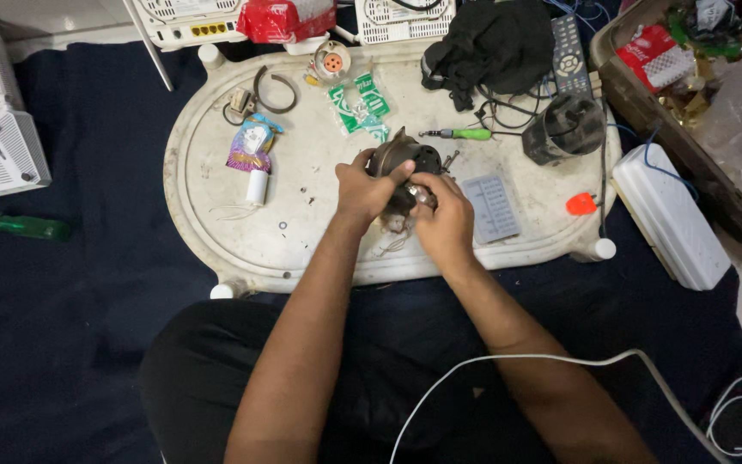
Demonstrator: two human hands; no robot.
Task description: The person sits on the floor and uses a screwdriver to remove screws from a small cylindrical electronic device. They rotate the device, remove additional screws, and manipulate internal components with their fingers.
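I see the motor (405, 163) mid-frame on the tray (216, 172), screwdriver (465, 134) upper right of it, remote (567, 53) beyond.

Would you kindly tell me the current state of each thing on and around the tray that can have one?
Small motor: lifted over the white tray, gripped on both sides.
Left hand: closed on the small motor.
Right hand: closed on the motor's lower end.
Green screwdriver: lying flat, untouched.
Green packet: lying flat on the tray.
Remote control: face up, partly on the tray.
White cylinder: lying on its side.
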